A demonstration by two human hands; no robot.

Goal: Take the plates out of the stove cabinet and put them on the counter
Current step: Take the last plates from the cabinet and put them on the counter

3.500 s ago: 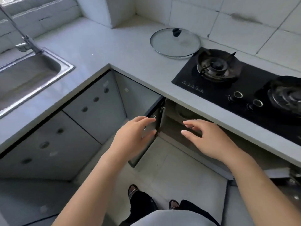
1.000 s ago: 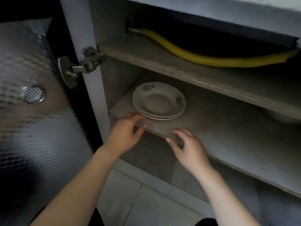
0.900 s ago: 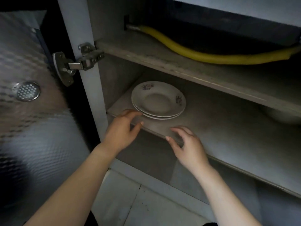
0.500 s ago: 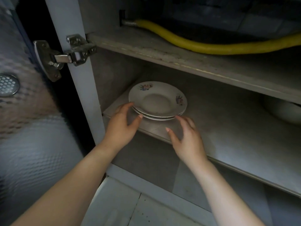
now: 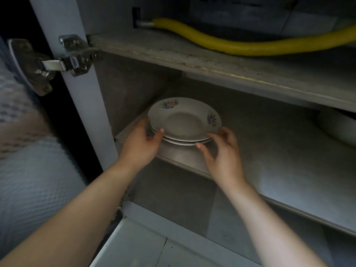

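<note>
A small stack of white plates point(image 5: 185, 122) with flower prints sits at the left end of the cabinet's lower shelf point(image 5: 279, 155). My left hand point(image 5: 140, 145) grips the stack's left front rim, thumb on top of the upper plate. My right hand point(image 5: 221, 151) pinches the right front rim, fingertips on the top plate and thumb under the lowest one. The stack still appears to rest on the shelf. The counter is out of view.
A yellow hose point(image 5: 231, 47) lies along the upper shelf point(image 5: 212, 64). A white bowl-like object point(image 5: 339, 128) sits at the shelf's far right. The open door point(image 5: 28, 170) and its metal hinge point(image 5: 75, 56) are at the left beside the grey frame post point(image 5: 86, 103).
I have crouched from the stove counter to the open cabinet. Both hands moved forward from the shelf edge and closed on the plate stack's rim.
</note>
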